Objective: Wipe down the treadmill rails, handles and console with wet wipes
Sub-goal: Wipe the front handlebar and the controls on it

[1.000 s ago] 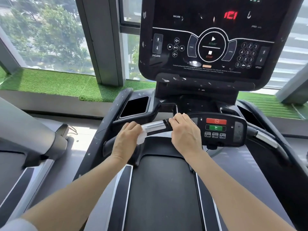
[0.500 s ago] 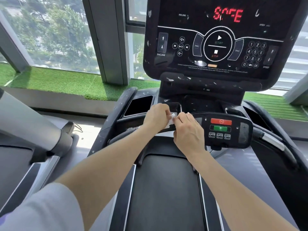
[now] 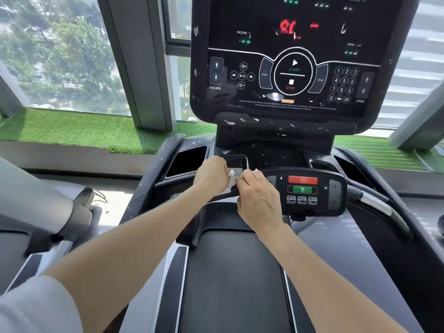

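Note:
A black treadmill fills the view, its big console (image 3: pixel 295 68) upright ahead with a lit red display. Below it a small control pod (image 3: pixel 310 191) sits on the front crossbar handle. My left hand (image 3: pixel 211 175) grips a white wet wipe (image 3: pixel 231 180) wrapped on the left part of that handle, just left of the pod. My right hand (image 3: pixel 258 200) curls over the bar right beside it, almost touching the wipe. The bar under both hands is hidden. The right handle (image 3: pixel 374 203) with its silver sensor strip is bare.
The running belt (image 3: pixel 230 284) lies below my arms. A cup-holder recess (image 3: pixel 186 162) opens at left of the console base. Another treadmill's arm (image 3: pixel 36 200) stands at the far left. Green artificial turf (image 3: pixel 84 131) and windows lie beyond.
My left hand slid the wipe rightward along the handle until it met my right hand, covering the silver strip. Over the last half second both hands stay nearly still. The display digits changed.

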### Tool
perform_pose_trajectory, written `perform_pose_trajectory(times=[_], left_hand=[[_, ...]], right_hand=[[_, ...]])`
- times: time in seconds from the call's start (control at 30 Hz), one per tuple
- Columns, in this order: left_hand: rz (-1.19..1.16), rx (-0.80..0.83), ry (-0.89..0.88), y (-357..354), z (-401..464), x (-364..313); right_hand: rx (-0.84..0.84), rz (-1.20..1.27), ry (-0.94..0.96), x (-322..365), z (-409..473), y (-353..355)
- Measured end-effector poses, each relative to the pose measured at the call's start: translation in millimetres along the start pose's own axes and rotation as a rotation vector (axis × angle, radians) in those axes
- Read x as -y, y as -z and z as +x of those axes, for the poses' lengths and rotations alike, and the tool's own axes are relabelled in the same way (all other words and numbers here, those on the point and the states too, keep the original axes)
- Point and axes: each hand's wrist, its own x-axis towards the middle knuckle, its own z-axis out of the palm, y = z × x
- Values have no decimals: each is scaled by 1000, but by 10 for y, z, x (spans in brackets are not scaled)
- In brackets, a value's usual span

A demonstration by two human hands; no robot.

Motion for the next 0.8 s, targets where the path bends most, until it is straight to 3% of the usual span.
perform_pose_trajectory(times=[0.17, 0.37, 0.57, 0.7, 0.8], left_hand=[[-35, -39, -83, -19, -134, -8], [-18, 177, -26, 80, 111, 63], [-60, 274, 105, 195, 165, 543], [-79, 215, 143, 236, 58, 822], [-113, 58, 123, 140, -53, 877]], right_hand=[[-46, 2, 4, 6, 7, -25], [-36, -42, 3, -1, -2, -43], [-48, -54, -3, 19, 11, -35], [-51, -58, -25, 37, 12, -32], [-52, -65, -32, 50, 15, -40]])
